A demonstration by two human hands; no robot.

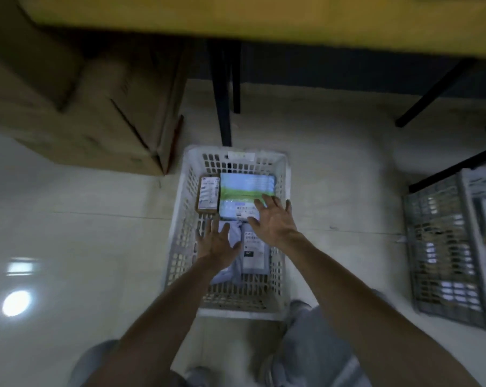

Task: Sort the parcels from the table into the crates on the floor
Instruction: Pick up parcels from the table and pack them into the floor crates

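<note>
Head view: a white crate [181, 224] with lattice walls stands on the pale floor [68, 224], just in front of a black table leg [222, 101] and below the edge of the yellow table [264, 18]. Three parcels lie flat in it. A small brown box [208, 195] with a white label is at the far left. A green-and-white parcel [244, 188] lies just beside it, filling the far right. A grey mailer bag [253, 255] with a printed label takes up the near half.

Both hands reach into the crate, palms down. The left hand [216, 243] is over the left part of the mailer bag, fingers straight and spread wide. The right hand [275, 219] is over the near right corner of the green-and-white parcel, fingers also splayed. Neither grips anything, and I cannot tell whether they touch the parcels.

A grey crate [442, 247] with parcels inside stands well apart on the right. Stacked cardboard boxes [96, 107] stand at the left. Light grey trousers [314, 347] show at the bottom edge.
</note>
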